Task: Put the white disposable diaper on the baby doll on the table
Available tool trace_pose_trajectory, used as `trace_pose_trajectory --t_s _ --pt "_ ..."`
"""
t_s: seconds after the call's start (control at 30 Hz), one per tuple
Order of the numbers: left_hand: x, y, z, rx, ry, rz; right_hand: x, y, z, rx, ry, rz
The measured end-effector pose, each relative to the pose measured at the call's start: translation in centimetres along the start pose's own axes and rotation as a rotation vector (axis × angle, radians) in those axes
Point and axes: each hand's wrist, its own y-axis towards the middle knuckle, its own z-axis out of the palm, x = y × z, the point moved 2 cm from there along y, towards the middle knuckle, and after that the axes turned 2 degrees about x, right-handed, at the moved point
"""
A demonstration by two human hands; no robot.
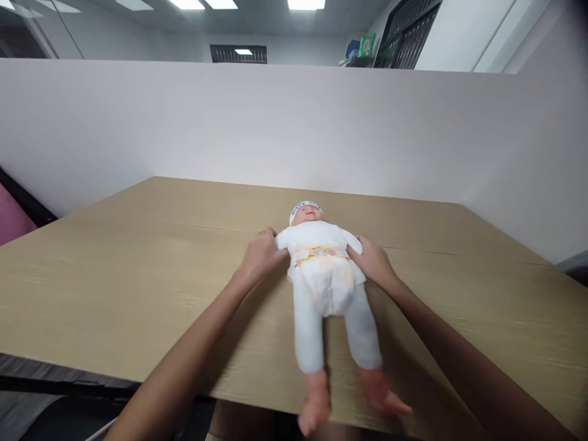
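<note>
A baby doll lies on its back, head toward the far side and bare feet at the near table edge. It wears a white top, white leggings, a printed white headband and a diaper with a colourful waistband over the leggings. My left hand is closed round the doll's arm on the left of the picture. On the other side my right hand grips the other arm, its thumb over the white sleeve. Parts of the fingers of both hands are hidden behind the doll's arms.
The doll rests on a wide tan tabletop. Behind it rises a white partition wall. A dark chair stands below the near left edge. Something pink with a black border shows at far left.
</note>
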Motion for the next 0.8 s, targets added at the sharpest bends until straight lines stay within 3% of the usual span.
trace_pose_trajectory --t_s 0.07,0.17,0.27,0.33,0.43,0.53,0.7,0.8 --pt "-1.1 -5.6 -1.5 -0.022 -0.133 -0.051 0.6 -3.2 -2.1 0.046 0.094 -0.015" --pt "-1.7 -17.4 -2.0 -0.030 -0.231 -0.024 1.4 -9.7 -6.0 0.164 0.314 -0.084" --pt "-0.6 -29.5 0.5 0.135 -0.303 0.057 2.2 -17.4 -9.1 0.310 0.386 -0.146" --pt "0.7 -35.3 2.7 0.241 -0.279 0.079 2.8 -22.6 -9.8 0.437 0.410 -0.134" --pt "2.7 -39.6 5.2 0.284 -0.258 0.063 4.1 -29.2 -8.4 0.598 0.414 -0.125" --pt "4.0 -41.8 6.1 0.300 -0.240 0.065 4.9 -33.5 -5.0 0.614 0.351 -0.103" --pt "4.7 -46.6 5.2 0.314 -0.228 0.112 3.0 -36.8 1.6 0.622 0.356 -0.118" --pt "4.8 -49.3 4.6 0.305 -0.233 0.141 0.7 -38.0 3.9 0.604 0.347 -0.115"
